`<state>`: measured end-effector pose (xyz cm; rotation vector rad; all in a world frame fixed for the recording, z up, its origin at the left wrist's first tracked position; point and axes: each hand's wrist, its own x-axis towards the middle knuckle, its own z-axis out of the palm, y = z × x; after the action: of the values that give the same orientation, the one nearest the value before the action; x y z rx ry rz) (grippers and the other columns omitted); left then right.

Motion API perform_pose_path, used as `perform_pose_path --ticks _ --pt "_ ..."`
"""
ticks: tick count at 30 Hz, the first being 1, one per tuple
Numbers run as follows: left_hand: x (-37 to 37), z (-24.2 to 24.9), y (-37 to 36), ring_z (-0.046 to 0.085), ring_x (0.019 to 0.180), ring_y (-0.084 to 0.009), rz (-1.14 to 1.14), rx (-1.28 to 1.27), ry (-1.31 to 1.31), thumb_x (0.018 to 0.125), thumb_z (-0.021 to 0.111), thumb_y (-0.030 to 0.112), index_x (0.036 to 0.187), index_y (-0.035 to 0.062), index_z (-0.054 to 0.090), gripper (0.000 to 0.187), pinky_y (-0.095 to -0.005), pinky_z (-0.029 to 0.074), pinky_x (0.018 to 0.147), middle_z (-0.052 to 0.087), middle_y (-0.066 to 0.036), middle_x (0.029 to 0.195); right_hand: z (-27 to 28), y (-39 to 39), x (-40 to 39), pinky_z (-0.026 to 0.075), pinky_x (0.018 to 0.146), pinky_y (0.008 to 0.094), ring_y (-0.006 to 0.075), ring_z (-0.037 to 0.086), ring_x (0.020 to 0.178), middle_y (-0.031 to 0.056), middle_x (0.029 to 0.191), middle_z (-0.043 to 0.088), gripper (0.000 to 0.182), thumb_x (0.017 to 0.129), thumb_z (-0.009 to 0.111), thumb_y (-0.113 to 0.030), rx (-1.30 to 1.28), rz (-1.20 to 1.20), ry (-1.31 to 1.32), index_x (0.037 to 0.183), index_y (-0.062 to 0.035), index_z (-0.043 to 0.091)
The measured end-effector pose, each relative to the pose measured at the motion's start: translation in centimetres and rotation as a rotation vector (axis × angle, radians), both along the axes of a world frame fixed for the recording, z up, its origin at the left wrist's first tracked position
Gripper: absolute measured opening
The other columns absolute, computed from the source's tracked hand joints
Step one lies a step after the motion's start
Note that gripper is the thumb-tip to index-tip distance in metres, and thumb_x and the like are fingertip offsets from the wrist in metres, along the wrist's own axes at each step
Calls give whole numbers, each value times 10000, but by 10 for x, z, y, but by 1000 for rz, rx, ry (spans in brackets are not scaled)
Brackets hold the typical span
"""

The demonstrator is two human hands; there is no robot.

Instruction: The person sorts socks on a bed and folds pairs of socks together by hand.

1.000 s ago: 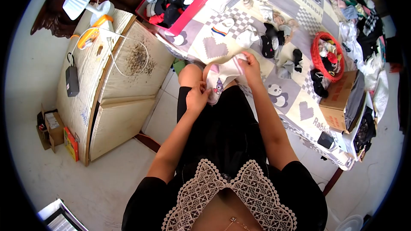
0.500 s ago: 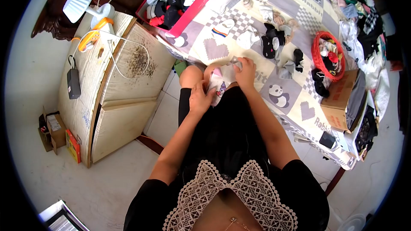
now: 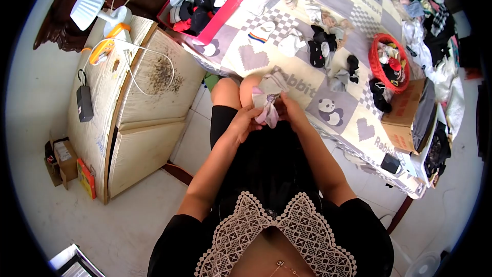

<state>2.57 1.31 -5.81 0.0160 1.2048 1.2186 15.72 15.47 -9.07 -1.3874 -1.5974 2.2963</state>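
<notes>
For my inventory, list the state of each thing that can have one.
Pink-and-white fabric sock: crumpled, between left hand and right hand
Pink rectangular box: open, filled with socks
Red round basket: open, fabric items inside
Brown cardboard box: open, grey cloth inside
White ribbed lamp: lit state unclear

Sock (image 3: 270, 95) — matt, wrinkled cloth

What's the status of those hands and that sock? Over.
Left hand, right hand: both on pale sock. Held over lap. Nothing visibly in the way.
</notes>
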Motion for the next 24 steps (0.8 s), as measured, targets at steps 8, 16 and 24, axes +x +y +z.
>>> perform_pose_path --ticks 8,16,24 --pt "28 -3 1 593 921 -141 -194 12 190 817 618 210 1287 72 416 530 -230 493 624 575 -52 1127 25 -2 -18 528 772 312 208 640 894 120 1018 631 331 889 535 -145 -261 -247 369 1180 11 518" --pt "-14 7 12 451 1204 -253 242 253 -135 957 399 434 1350 55 376 547 -421 382 961 471 -116 1306 14 -1 -17 467 701 250 104 573 787 51 939 630 324 872 586 -198 181 215 335 1108 24 578" --pt "-53 -59 33 584 829 -148 326 -44 451 966 465 223 1046 18 591 253 -266 474 700 629 -64 901 1 -9 -3 465 552 281 127 577 656 50 777 635 335 850 610 -249 387 341 148 1090 -16 604"
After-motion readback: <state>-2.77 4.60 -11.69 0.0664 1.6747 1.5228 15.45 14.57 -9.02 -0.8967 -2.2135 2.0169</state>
